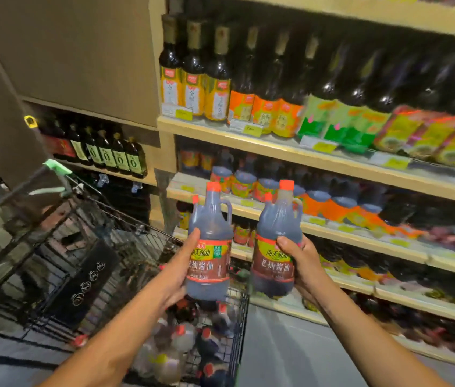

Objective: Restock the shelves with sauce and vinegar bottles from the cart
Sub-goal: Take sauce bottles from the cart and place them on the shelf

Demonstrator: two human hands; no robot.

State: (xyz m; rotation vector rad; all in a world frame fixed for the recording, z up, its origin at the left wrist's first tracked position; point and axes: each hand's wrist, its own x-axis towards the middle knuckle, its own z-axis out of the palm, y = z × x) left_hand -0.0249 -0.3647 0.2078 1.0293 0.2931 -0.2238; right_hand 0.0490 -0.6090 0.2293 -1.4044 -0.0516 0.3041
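I hold two dark soy sauce jugs with red caps and red-yellow labels, upright, in front of the shelves. My left hand (177, 270) grips the left jug (211, 238) around its label. My right hand (300, 259) grips the right jug (276, 238) from its right side. Both jugs hang above the wire cart (125, 247), whose basket holds several more dark and pale bottles (192, 344). The wooden shelves (290, 152) beyond are stocked with rows of dark bottles.
Tall dark bottles with yellow, orange and green labels (220, 79) fill the upper shelf. Squat red-capped jugs (244, 182) line the middle shelf behind my hands. A side shelf (103, 152) at left holds dark bottles. The cart's green handle (56, 174) is at left; grey floor lies below.
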